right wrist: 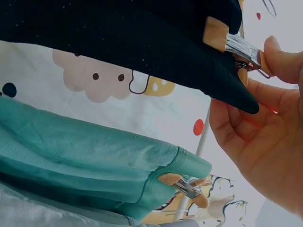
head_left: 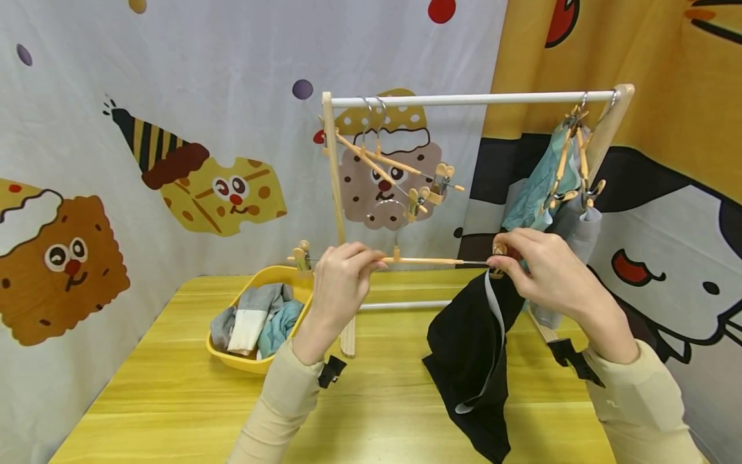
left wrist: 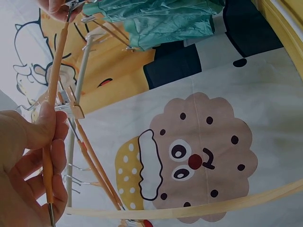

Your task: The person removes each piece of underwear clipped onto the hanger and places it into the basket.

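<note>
My left hand (head_left: 341, 287) grips the wooden bar of a clip hanger (head_left: 429, 261), which is held level in front of the rack. In the left wrist view the fingers curl round that bar, with the thumb along it. My right hand (head_left: 547, 270) pinches the clip (right wrist: 244, 52) at the hanger's right end between thumb and fingers. A black garment (head_left: 472, 341) hangs down from this clip; in the right wrist view its edge lies between the clip's wooden jaws. At the hanger's left end another clip (head_left: 302, 256) holds nothing.
A small clothes rack with a white rail (head_left: 475, 99) stands on the yellow table (head_left: 174, 386). Two bare hangers (head_left: 382, 164) hang at its left, teal (head_left: 536, 183) and grey clothes at its right. A yellow basket (head_left: 237, 362) with folded clothes sits left.
</note>
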Available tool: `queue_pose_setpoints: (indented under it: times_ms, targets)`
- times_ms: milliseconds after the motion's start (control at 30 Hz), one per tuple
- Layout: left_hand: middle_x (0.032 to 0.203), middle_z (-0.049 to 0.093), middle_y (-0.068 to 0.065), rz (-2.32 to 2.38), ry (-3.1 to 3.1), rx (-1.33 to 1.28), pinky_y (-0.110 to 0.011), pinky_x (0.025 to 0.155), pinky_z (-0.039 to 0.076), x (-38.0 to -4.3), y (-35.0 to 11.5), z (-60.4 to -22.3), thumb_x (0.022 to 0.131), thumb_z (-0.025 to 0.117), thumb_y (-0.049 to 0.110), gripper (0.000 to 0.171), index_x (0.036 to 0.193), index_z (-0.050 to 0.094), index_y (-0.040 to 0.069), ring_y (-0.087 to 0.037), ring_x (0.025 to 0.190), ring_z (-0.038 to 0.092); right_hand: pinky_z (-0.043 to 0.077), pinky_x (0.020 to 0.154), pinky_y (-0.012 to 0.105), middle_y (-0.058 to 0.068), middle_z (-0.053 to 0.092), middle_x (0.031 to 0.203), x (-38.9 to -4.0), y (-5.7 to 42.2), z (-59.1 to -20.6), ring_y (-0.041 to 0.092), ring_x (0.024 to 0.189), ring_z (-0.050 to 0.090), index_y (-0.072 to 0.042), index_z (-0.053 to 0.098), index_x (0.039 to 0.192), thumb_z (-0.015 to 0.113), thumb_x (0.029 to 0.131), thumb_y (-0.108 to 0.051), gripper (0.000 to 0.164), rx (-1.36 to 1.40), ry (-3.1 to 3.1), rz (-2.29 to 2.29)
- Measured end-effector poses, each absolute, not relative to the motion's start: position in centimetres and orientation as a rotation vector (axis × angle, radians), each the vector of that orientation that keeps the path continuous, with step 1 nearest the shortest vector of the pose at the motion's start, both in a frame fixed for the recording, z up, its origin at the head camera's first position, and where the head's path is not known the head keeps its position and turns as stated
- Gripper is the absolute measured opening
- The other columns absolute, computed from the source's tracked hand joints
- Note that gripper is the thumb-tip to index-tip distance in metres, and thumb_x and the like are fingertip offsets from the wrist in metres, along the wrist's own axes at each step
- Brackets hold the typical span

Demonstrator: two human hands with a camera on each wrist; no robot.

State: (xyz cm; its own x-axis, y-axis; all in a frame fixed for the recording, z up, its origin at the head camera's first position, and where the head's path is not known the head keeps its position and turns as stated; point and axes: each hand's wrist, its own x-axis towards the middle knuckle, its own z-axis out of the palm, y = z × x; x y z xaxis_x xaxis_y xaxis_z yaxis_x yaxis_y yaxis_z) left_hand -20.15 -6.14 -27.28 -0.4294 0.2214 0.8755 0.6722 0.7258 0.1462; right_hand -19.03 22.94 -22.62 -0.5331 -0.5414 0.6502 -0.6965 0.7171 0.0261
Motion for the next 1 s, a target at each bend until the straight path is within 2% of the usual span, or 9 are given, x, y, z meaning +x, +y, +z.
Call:
queue_pose_setpoints:
  times_ms: [467,667,867,1000]
  targets:
    - [0.076,0.072,-0.003,-0.621,-1.995,-0.686,-0.025,0.056,0.043,-20.02,-6.01,-27.15,0.083,0.07,0.02,0.013,0.084,0.077,0.008,-0.016,0.066,0.065,0.044,0.05,0.025,0.008,0.065,0.075,-18.91,22.83,-22.36,0.01,0.059,0.051,0.0,0.067,0.086,0.073,0.075,0.001,0.012,0.888,-2.265,0.301]
    - [0.076,0.072,-0.003,-0.627,-1.997,-0.684,-0.025,0.057,0.044,-20.01,-5.97,-27.06,0.083,0.07,0.021,0.014,0.084,0.077,0.008,-0.016,0.067,0.065,0.04,0.049,0.023,0.006,0.062,0.071,-19.04,22.86,-22.13,0.008,0.057,0.047,0.0,0.066,0.081,0.071,0.079,0.0,0.006,0.933,-2.194,0.305]
    - [0.076,0.072,-0.003,-0.619,-1.992,-0.682,-0.026,0.056,0.044,-19.96,-5.98,-27.01,0.082,0.071,0.021,0.014,0.084,0.077,0.008,-0.016,0.067,0.065,0.039,0.048,0.023,0.005,0.061,0.07,-18.96,22.8,-22.17,0.008,0.057,0.046,-0.001,0.066,0.081,0.073,0.073,0.003,0.012,0.922,-2.199,0.304]
    - [0.076,0.072,-0.003,-0.617,-1.992,-0.683,-0.026,0.057,0.044,-19.96,-5.99,-27.03,0.082,0.071,0.022,0.015,0.084,0.077,0.008,-0.016,0.067,0.065,0.04,0.05,0.024,0.006,0.063,0.074,-18.83,22.76,-22.36,0.009,0.058,0.047,-0.002,0.067,0.085,0.072,0.077,0.002,0.01,0.883,-2.261,0.304]
